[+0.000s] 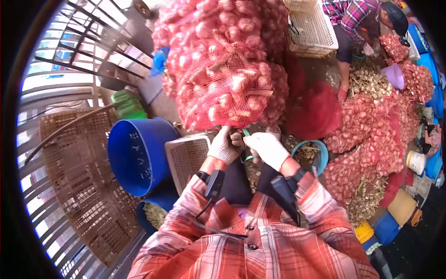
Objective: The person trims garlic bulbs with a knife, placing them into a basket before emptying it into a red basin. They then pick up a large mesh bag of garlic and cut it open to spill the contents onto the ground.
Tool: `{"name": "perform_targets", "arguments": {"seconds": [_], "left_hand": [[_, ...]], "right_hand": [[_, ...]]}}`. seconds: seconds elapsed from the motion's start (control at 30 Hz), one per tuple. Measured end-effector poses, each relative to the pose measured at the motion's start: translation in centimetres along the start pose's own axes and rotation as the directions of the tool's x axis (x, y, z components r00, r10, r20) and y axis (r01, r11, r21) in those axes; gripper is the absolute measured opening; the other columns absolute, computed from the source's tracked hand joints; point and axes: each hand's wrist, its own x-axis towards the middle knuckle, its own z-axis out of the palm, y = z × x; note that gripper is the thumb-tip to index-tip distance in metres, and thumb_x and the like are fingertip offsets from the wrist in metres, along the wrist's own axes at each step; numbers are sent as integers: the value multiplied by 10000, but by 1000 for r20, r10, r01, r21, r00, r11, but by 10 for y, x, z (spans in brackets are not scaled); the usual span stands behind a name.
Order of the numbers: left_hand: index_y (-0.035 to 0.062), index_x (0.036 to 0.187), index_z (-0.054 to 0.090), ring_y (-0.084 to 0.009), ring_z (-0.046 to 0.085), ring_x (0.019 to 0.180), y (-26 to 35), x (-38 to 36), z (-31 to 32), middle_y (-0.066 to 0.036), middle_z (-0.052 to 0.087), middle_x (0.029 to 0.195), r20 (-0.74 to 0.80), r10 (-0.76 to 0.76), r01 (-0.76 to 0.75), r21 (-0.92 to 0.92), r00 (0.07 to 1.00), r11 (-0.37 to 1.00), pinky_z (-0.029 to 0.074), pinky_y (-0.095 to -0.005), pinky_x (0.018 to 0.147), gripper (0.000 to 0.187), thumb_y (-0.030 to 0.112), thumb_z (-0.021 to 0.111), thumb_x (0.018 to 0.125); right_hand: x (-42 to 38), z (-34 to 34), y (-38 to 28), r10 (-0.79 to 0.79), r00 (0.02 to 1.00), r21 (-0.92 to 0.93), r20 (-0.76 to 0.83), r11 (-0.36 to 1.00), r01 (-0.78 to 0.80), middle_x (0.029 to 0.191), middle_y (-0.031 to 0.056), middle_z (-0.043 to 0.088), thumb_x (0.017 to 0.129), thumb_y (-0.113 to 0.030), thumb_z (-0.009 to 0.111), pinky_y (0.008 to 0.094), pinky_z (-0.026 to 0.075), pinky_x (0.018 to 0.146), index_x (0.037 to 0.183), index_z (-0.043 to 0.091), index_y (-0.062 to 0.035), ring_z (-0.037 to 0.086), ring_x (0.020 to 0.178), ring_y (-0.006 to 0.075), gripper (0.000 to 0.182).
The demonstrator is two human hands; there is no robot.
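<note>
A bulging red mesh bag (227, 88) of garlic bulbs stands right in front of me. My left hand (224, 145), in a white knit glove, is closed at the bag's near lower edge, thumb up against the netting. My right hand (268, 148), also gloved, pinches a thin green tie strip (246, 133) at the same edge. Part of the strip hangs in a loop between my hands. My fingers partly hide the netting they grip.
Left are a blue barrel (134, 158), a pale crate (188, 156) and a large brown basket (83, 186). Right are a teal basin (320, 158) and more garlic bags (367, 135). A co-worker in a plaid shirt (353, 18) bends over garlic beside a white crate (311, 32).
</note>
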Motion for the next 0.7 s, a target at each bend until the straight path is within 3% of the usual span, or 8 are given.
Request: {"name": "perform_targets", "arguments": {"seconds": [0.07, 0.1, 0.13, 0.23, 0.27, 0.4, 0.5, 0.7], "left_hand": [[60, 994, 591, -77, 438, 554, -20, 25, -31, 19, 499, 705, 84, 0, -7, 77, 996, 997, 363, -166, 494, 205, 265, 594, 999], [40, 1031, 605, -86, 462, 597, -25, 10, -1, 15, 532, 735, -33, 44, -41, 84, 998, 996, 393, -189, 536, 178, 213, 592, 987], [67, 1057, 628, -159, 575, 831, -25, 35, -54, -31, 626, 917, 292, -12, -15, 88, 956, 996, 486, -297, 783, 156, 187, 613, 959], [74, 1063, 620, -166, 597, 836, -41, 50, -35, -42, 644, 949, 196, 162, -170, 29, 967, 985, 501, -304, 771, 135, 155, 608, 956], [46, 1052, 611, -183, 597, 830, -52, 57, -34, -49, 627, 936, 96, 227, -221, -71, 969, 973, 503, -282, 756, 124, 130, 592, 961], [73, 1066, 580, -177, 610, 807, -91, 73, -55, -69, 651, 1027, -154, 332, -357, -181, 931, 916, 531, -284, 639, 93, 105, 572, 979], [127, 1079, 581, -131, 583, 748, -110, 62, -73, -44, 653, 1030, -238, 362, -398, -126, 902, 909, 515, -259, 611, 93, 137, 586, 987], [168, 1171, 587, -76, 511, 659, -97, 62, -89, 35, 612, 929, -148, 91, -47, 274, 985, 960, 436, -228, 571, 228, 290, 640, 985]], "right_hand": [[-1, -19, 13, 57, 998, -58, 8, 997, -56, 595, 51, 607, 989, -290, 551, 294, 454, 491, 772, 642, -47, 592, 504, 160, 339], [21, -31, 46, 134, 990, -145, 41, 981, -127, 612, 43, 613, 991, -304, 563, 287, 448, 494, 782, 642, -45, 586, 519, 135, 342], [23, -41, 66, 123, 990, -32, 73, 992, -121, 649, 33, 619, 1007, -331, 547, 278, 442, 493, 833, 635, -59, 600, 555, 123, 335], [12, -61, 31, 220, 975, 85, 27, 971, -222, 766, 8, 641, 1021, -358, 538, 260, 457, 532, 1010, 615, -61, 615, 629, 107, 307], [16, -76, 53, 0, 1000, 37, 6, 999, 0, 761, 5, 641, 999, -332, 593, 252, 467, 555, 1025, 621, -43, 607, 642, 84, 291], [17, -118, 67, 173, 980, -250, -102, 949, -193, 758, 16, 637, 942, -297, 677, 241, 454, 542, 1036, 633, -28, 578, 611, 74, 288], [2, -120, 78, 472, 881, -268, 38, 854, -446, 707, -24, 569, 964, -322, 614, 229, 385, 460, 1039, 625, -69, 529, 542, 66, 264], [-23, -65, 120, 464, 864, -105, 197, 886, -452, 719, 7, 621, 996, -298, 565, 227, 424, 446, 965, 613, -80, 589, 536, 102, 226]]}}
